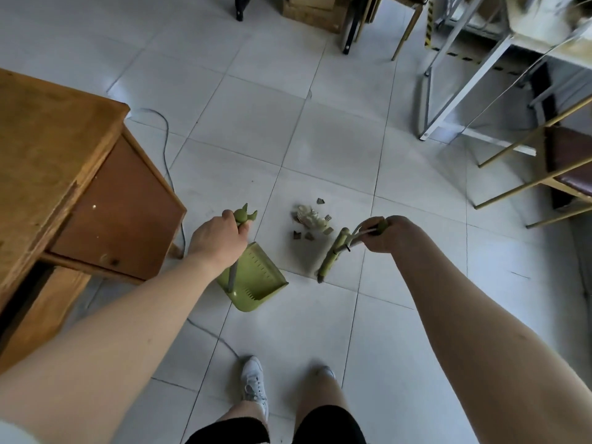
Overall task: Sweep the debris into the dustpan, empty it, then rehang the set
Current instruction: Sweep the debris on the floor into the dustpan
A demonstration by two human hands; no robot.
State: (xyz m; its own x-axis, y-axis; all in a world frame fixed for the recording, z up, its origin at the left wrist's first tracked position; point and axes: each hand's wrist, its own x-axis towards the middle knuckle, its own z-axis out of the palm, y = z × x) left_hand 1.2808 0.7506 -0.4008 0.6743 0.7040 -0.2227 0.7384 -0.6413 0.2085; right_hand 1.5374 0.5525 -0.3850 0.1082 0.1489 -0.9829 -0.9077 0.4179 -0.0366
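Our left hand (221,235) grips the top of the green dustpan (256,278) handle; the pan sits on the tiled floor (320,149), just near and left of the debris (310,219). Our right hand (389,233) is closed around the green broom (333,253), whose head seems to touch the floor right of the pile, though blur obscures it. A wooden bench (48,161) stands at left.

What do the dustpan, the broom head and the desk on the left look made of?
Dustpan: probably moulded plastic, uniform matte green with ridges. Broom head: seemingly the same green plastic; bristles too blurred to judge. Desk: wood or wood veneer, with visible grain and a worn varnish.
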